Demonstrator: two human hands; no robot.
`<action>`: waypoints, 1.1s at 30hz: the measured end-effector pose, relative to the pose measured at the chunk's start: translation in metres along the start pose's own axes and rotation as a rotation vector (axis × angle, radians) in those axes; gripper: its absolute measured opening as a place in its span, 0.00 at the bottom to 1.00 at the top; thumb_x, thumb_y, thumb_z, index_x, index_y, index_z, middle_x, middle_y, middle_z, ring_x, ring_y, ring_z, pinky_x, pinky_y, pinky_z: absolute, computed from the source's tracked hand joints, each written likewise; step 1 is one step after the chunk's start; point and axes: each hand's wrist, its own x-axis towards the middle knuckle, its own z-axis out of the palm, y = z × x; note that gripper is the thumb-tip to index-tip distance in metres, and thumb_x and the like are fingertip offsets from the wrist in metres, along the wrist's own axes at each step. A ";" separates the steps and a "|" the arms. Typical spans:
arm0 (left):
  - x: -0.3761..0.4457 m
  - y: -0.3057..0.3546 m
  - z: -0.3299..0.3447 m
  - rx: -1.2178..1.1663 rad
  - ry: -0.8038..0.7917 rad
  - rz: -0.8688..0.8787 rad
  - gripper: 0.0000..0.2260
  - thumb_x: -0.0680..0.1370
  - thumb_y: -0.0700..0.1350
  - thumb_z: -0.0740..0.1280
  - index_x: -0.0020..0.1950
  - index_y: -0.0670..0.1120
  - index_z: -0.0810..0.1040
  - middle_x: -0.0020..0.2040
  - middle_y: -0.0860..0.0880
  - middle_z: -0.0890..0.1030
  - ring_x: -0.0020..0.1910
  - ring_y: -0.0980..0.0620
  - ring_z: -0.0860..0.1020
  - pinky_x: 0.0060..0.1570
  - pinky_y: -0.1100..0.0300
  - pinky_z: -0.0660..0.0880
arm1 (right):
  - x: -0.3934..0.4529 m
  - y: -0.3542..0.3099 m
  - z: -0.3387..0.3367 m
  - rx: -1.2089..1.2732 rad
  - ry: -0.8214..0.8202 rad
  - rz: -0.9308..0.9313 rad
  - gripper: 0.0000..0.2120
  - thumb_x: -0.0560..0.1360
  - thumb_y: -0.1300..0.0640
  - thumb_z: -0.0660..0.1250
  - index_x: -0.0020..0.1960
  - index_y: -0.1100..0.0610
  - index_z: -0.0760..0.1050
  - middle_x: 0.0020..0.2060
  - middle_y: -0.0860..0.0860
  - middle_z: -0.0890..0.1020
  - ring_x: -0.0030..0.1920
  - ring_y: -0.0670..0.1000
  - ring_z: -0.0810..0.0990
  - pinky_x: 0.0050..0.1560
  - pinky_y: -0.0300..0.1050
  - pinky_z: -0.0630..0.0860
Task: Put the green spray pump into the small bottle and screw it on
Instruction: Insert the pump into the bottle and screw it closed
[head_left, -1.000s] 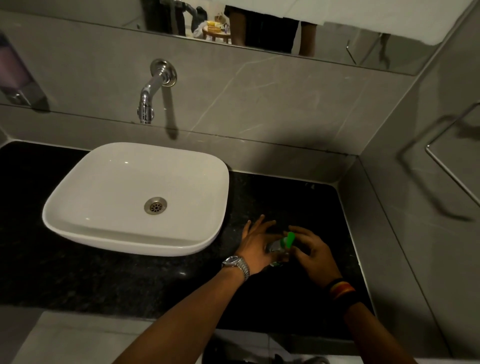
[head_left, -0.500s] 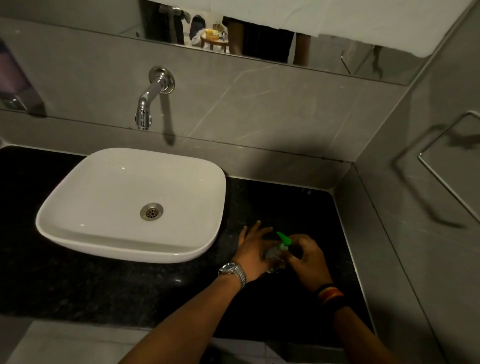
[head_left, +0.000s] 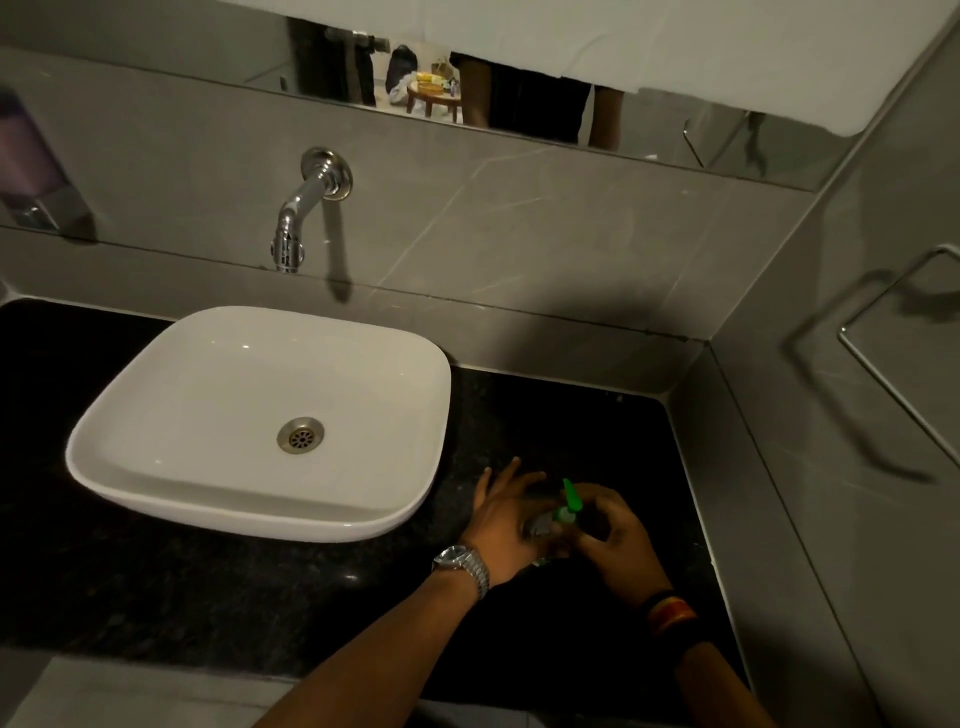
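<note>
The green spray pump (head_left: 570, 502) sits on top of the small clear bottle (head_left: 543, 525), its nozzle pointing up and away from me. The bottle stands on the black counter (head_left: 561, 415) to the right of the basin. My left hand (head_left: 511, 522), with a metal watch on the wrist, wraps the bottle from the left, and most of the bottle is hidden behind its fingers. My right hand (head_left: 615, 535) curls around the pump's collar from the right, with a striped band on its wrist.
A white basin (head_left: 171, 415) stands on the counter to the left of my hands, under a chrome wall tap (head_left: 298, 213). Grey tiled walls close the back and right sides. A metal towel rail (head_left: 893, 364) hangs on the right wall. A soap dispenser (head_left: 31, 171) is at far left.
The pump's nozzle has turned from lying sideways to pointing up and away. Both hands have stayed on the bottle, and my right hand's fingers have shifted around the collar.
</note>
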 end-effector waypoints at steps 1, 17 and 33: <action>0.000 -0.002 0.001 -0.005 0.015 0.004 0.23 0.73 0.65 0.68 0.68 0.65 0.75 0.76 0.55 0.69 0.82 0.50 0.51 0.77 0.44 0.37 | 0.001 0.002 -0.002 -0.018 -0.033 -0.036 0.17 0.70 0.62 0.77 0.57 0.53 0.81 0.62 0.53 0.77 0.64 0.52 0.78 0.70 0.56 0.73; 0.000 -0.001 0.002 0.067 0.041 0.012 0.24 0.71 0.67 0.65 0.66 0.64 0.77 0.76 0.56 0.69 0.82 0.50 0.50 0.77 0.41 0.36 | -0.001 -0.001 0.007 -0.261 0.088 0.017 0.19 0.71 0.58 0.76 0.60 0.58 0.79 0.59 0.56 0.78 0.64 0.57 0.77 0.67 0.54 0.73; 0.006 -0.013 0.011 0.093 0.014 0.028 0.29 0.68 0.72 0.65 0.66 0.63 0.77 0.76 0.56 0.68 0.82 0.50 0.49 0.76 0.39 0.35 | 0.010 -0.064 -0.025 -0.792 0.007 -0.117 0.15 0.67 0.42 0.77 0.31 0.53 0.85 0.61 0.51 0.81 0.66 0.52 0.75 0.68 0.54 0.70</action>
